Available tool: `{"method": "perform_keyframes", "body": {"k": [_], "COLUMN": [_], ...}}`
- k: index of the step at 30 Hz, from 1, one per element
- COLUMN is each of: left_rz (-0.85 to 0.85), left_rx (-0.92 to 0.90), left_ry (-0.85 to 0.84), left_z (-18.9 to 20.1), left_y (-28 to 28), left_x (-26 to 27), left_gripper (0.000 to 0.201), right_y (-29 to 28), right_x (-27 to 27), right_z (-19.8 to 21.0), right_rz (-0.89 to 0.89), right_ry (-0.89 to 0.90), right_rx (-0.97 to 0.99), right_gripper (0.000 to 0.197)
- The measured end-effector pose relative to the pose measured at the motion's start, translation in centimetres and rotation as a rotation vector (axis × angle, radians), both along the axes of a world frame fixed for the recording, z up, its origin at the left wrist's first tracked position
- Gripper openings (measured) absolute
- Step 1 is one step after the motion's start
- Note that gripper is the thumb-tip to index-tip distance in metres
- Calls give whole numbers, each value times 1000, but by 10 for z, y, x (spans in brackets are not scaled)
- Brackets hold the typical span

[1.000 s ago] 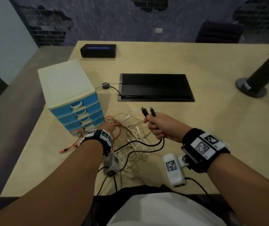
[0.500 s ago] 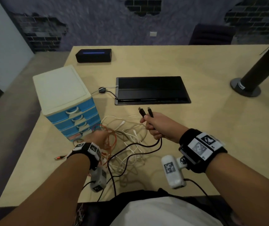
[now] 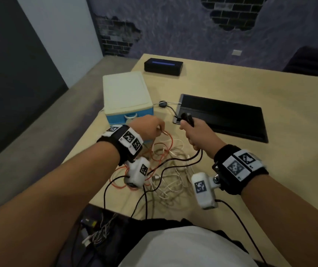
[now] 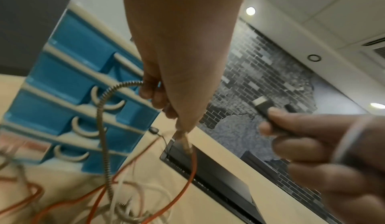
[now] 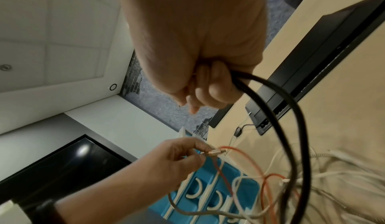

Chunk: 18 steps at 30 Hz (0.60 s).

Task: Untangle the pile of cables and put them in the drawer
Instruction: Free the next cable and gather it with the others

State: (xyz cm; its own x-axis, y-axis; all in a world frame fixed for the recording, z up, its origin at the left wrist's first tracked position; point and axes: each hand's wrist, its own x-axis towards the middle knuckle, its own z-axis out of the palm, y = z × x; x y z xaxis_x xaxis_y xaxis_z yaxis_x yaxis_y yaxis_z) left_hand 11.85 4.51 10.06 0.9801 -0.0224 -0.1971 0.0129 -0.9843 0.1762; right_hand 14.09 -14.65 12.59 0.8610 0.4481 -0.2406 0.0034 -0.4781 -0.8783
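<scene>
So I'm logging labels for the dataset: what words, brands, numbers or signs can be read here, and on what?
None can be read.
Left wristband: black-and-white square code markers, no letters.
Right wristband: the same, plus tiny marks too small to read.
Wrist cameras: one code marker each.
Drawer unit: no label in view.

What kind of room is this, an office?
Probably an office or meeting room: a long table with a built-in black socket hatch, a dark chair at the far side, and recessed ceiling lights.
</scene>
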Motion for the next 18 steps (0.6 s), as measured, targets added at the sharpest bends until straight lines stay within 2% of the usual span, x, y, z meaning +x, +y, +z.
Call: {"method": "perform_keyframes", "body": {"k": [2,5,7,10,11,15,18], "left_rz": [-7,22,135,291,288,168,169], "left_rx": [61,48,-192,-835,-974,-1154,-1327], "left_ry": [42,-15,-119,-149,-125,-96,-87], "left_z": [13,28,39,58,62,69,69], "left_y": [1,1,-3,-15,-18,-28,-33], "left_x": [-4,-9,-10,-13,-14,-18,-20], "left_gripper": [26,24,17,12,12,12,12], "right_y": [3,6,8,13,16,25,27], "right_x": [1,2,2,0,0,-6,-11], "right_z": [-1,-4,-3,0,1,8,14], "right_rz": [15,-10,-62,-130,-141,-106,-53], "right_ry": [-11,2,29,8,4,67,161], "right_rx": [-28,-10,83,257,309,519,674], "right_gripper": [27,24,21,24,24,22,29]}}
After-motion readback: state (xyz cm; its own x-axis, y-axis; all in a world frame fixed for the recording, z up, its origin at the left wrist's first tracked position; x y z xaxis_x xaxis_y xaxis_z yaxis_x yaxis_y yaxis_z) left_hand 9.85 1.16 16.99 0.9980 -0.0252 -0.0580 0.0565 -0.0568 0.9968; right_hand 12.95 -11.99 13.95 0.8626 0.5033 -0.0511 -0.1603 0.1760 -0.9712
